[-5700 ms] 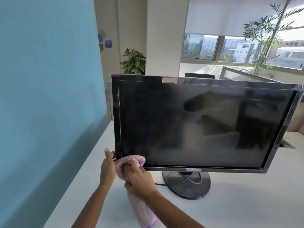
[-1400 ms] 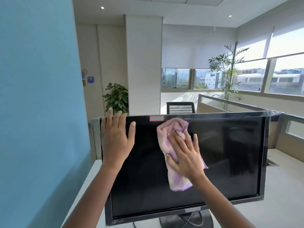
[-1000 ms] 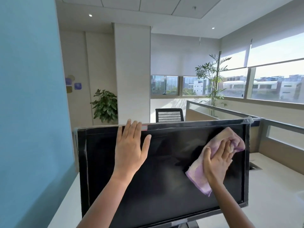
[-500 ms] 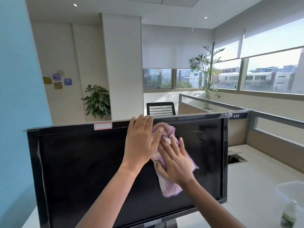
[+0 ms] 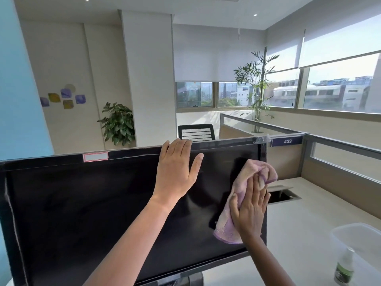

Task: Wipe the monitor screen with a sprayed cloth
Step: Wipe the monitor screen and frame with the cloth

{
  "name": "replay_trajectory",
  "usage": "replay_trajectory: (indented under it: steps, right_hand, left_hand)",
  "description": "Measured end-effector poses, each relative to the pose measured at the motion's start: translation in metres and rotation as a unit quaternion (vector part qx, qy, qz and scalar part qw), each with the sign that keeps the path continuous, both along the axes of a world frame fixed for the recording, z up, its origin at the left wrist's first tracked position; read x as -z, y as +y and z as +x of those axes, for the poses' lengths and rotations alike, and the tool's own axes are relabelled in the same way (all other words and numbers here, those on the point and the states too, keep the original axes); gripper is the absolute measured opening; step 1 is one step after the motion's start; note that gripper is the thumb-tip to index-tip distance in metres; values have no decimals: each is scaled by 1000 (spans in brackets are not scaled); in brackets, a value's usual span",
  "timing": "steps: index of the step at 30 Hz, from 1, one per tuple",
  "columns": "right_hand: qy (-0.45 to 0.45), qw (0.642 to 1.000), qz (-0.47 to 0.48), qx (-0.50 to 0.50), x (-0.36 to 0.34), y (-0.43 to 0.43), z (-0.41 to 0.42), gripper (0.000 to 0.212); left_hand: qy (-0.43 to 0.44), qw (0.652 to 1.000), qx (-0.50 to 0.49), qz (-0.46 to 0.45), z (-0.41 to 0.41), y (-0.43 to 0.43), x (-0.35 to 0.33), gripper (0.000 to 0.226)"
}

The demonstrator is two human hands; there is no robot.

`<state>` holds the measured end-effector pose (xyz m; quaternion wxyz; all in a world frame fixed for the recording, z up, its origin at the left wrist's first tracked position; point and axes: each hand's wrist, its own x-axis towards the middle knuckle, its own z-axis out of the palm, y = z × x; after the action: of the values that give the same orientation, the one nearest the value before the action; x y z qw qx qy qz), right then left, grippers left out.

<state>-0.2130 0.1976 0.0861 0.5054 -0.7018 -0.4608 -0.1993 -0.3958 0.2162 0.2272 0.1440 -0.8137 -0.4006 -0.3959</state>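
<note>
A black monitor (image 5: 82, 213) with a dark screen fills the lower left of the head view. My left hand (image 5: 177, 172) lies flat on the screen near the top edge, fingers hooked over the bezel. My right hand (image 5: 250, 209) presses a pink-purple cloth (image 5: 237, 205) against the screen's right side, close to the right bezel. Part of the cloth bunches above my fingers and part hangs below my palm.
A small spray bottle (image 5: 344, 269) with a green label stands on the white desk (image 5: 299, 234) at lower right, beside a clear plastic container (image 5: 358, 236). A cable hatch (image 5: 282, 196) opens in the desk behind the monitor. Partition walls (image 5: 329, 162) border the desk.
My right hand has slid the cloth from the screen's upper middle out to the right side. My left hand stays on the top edge. The view has shifted right.
</note>
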Motion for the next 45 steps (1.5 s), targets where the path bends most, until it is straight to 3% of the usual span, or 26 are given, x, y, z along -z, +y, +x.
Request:
replay_trajectory:
  steps: [10, 21, 26, 31, 33, 37, 41, 43, 45]
  right_hand:
    - [-9, 1000, 19, -6, -66, 16, 6, 74]
    - [34, 999, -31, 9, 34, -7, 1, 71]
    - [22, 1000, -8, -7, -6, 2, 4, 69]
    - [67, 997, 40, -19, -53, 20, -16, 69]
    - [17, 999, 27, -40, -50, 22, -41, 71]
    - [-189, 971, -31, -142, -15, 19, -88, 62]
    - [-282, 953, -25, -104, -16, 18, -55, 59]
    - [-236, 970, -18, -51, -20, 17, -30, 61]
    - [-125, 992, -6, -4, -20, 13, -9, 63]
  left_hand:
    - [-16, 1000, 0, -1, 7, 3, 0, 63]
    - [-18, 1000, 6, 10, 7, 5, 2, 57]
    - [-28, 999, 11, 10, 6, 5, 2, 58]
    - [-31, 999, 17, 5, 8, 6, 3, 58]
    - [-33, 999, 14, 4, 8, 8, 3, 59]
    - [-36, 999, 21, 6, 7, 10, 3, 58]
    - [-31, 999, 26, 15, 6, 9, 3, 55]
    - [-32, 999, 26, 14, 6, 9, 2, 56]
    - [-33, 999, 24, 8, 6, 8, 1, 58]
